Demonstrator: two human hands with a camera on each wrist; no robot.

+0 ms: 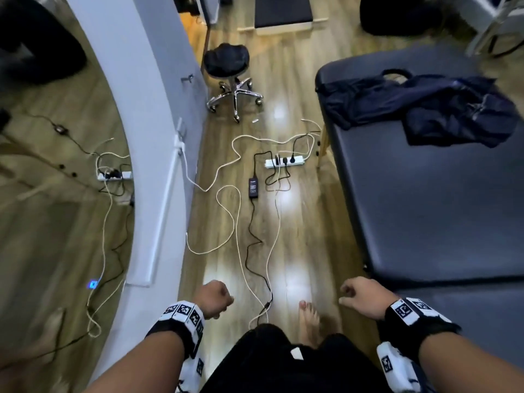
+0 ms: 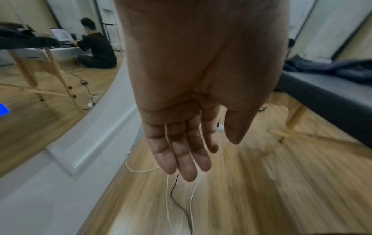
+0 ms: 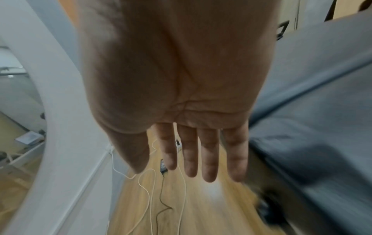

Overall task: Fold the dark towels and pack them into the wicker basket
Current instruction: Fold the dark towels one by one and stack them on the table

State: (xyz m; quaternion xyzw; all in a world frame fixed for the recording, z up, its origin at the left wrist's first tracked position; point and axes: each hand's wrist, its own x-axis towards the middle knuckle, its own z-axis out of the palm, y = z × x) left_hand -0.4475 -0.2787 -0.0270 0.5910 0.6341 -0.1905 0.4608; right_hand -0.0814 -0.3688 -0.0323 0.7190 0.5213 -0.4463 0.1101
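Observation:
Crumpled dark navy towels lie in a heap at the far end of a dark padded table on my right; in the left wrist view the towels show on the far right. No wicker basket is in view. My left hand hangs over the wooden floor, fingers relaxed and holding nothing. My right hand hangs beside the table's near corner, also empty, its fingers straight. Both hands are well short of the towels.
White and black cables, a power strip and a black adapter lie across the floor ahead. A black wheeled stool stands beyond. A white arched mirror frame runs along the left. My bare foot is below.

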